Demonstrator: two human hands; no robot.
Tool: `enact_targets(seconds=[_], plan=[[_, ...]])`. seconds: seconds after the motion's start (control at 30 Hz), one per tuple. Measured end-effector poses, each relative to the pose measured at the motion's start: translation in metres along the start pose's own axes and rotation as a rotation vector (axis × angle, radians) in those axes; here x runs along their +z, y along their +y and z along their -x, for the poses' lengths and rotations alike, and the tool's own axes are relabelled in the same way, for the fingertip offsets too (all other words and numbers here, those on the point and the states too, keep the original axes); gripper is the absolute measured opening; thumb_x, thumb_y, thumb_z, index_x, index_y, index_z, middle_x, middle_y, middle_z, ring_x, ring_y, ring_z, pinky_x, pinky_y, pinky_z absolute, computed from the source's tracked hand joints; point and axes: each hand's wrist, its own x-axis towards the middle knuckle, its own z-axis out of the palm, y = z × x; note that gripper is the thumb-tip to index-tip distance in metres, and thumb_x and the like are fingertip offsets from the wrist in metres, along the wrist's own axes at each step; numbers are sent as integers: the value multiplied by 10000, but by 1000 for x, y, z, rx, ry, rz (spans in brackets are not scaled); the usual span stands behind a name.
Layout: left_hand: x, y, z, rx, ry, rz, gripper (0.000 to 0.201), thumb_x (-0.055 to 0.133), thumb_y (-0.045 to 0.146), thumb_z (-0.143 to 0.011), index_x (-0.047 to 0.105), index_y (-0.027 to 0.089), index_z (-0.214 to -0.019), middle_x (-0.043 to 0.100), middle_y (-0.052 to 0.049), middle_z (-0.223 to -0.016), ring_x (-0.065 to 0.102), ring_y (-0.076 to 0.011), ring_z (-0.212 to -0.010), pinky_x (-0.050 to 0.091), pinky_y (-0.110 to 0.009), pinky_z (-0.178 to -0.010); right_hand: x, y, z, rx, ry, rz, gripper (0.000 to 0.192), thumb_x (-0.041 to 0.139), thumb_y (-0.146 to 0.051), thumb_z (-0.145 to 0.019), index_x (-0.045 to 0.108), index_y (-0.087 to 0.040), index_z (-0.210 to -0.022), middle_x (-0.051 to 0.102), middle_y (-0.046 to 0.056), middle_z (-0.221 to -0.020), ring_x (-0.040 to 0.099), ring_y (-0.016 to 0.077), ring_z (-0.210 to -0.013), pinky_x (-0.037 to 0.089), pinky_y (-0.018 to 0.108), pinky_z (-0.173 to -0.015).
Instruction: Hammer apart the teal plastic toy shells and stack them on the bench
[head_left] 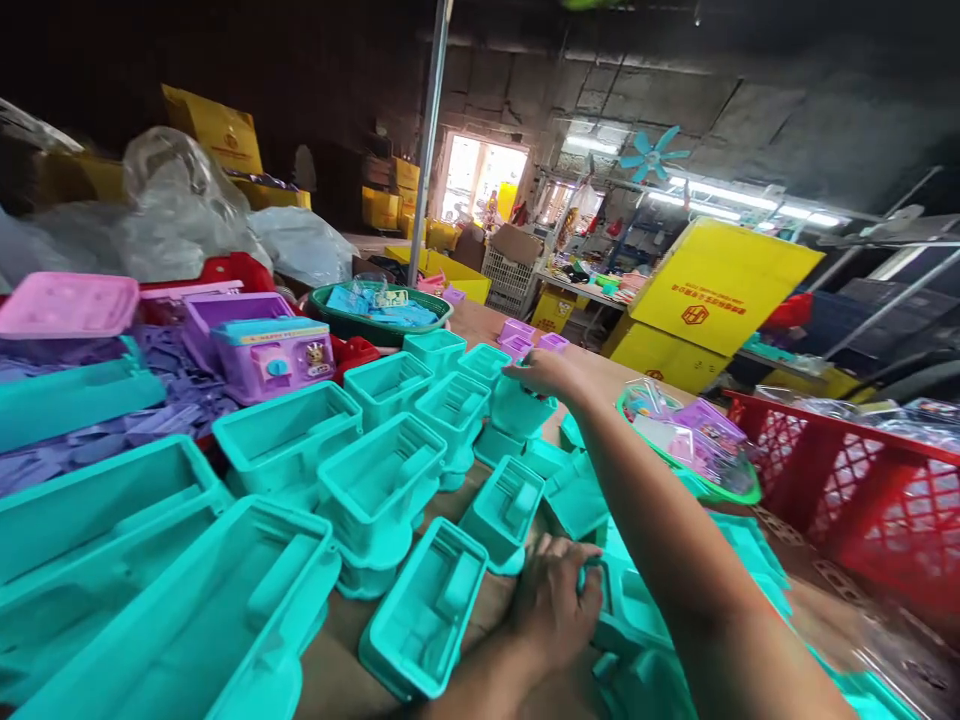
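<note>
My right hand (546, 376) reaches far across the table, its fingers closed on a teal plastic box (517, 412) at the end of a row. Nearer to me, my left hand (559, 590) has its fingers and thumb closed around the edge of another teal plastic piece (630, 600); its far side is partly hidden by my right forearm. Left of my hands stand several open teal boxes, some stacked, among them a single box (429, 605) and a small box (510, 505). Loose teal pieces (577, 495) lie under and beside my right arm.
A purple toy box (274, 360) sits on purple parts at the left. Behind the rows is a dark green basket (322, 312) of blue pieces. To the right are a bright green basket (739, 495), a red crate (847, 500) and yellow cartons (720, 290). A metal pole (430, 130) rises behind.
</note>
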Motion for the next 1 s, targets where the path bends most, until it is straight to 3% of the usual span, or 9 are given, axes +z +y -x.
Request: enact_targets(seconds=[0.13, 0.27, 0.43, 0.6, 0.83, 1.0], plan=[[-3, 4, 0, -9, -32, -10, 321, 434, 295, -955, 666, 224, -1166, 698, -86, -1101, 600, -275, -1063, 450, -494, -984, -2, 28, 11, -219, -91, -129, 588, 624, -577, -866, 628, -140, -1258, 689, 152, -1220, 677, 250, -1047, 537, 315, -845], [-4, 6, -1, -14, -37, 2, 330, 432, 294, -957, 669, 216, -1173, 697, -91, -1110, 597, -275, -1069, 451, -488, -984, 5, 55, 21, -336, -108, -116, 755, 761, -397, -799, 456, -150, -1444, 721, 125, -1131, 692, 210, -936, 534, 304, -812], [-4, 4, -2, -3, -40, 11, 345, 423, 300, -961, 662, 208, -1192, 699, -93, -1115, 599, -275, -1073, 450, -489, -983, 13, 39, 29, -234, 80, -2, 592, 757, -322, -811, 568, -131, -1338, 747, 97, -951, 685, 202, -796, 496, 281, -688], [-4, 4, -2, -7, -47, 6, 346, 429, 296, -957, 662, 204, -1196, 698, -88, -1136, 590, -281, -1090, 450, -493, -988, 24, 17, 24, -258, 195, -63, 424, 779, -346, -796, 667, -164, -1162, 746, 84, -897, 686, 205, -769, 480, 282, -675], [-3, 4, -3, -14, -48, 24, 329, 444, 271, -939, 676, 210, -1163, 696, -82, -1131, 590, -274, -1096, 446, -480, -1005, 51, 11, 20, -293, 288, -303, 270, 742, -291, -826, 633, -162, -1036, 709, 32, -791, 627, 146, -671, 408, 229, -600], [-2, 4, -2, -28, -43, -6, 340, 434, 292, -942, 675, 213, -1169, 693, -102, -1098, 598, -285, -1089, 443, -494, -1002, 68, 20, 28, -305, 397, -319, 234, 606, -394, -914, 591, -183, -1013, 687, 16, -793, 605, 146, -699, 386, 231, -629]])
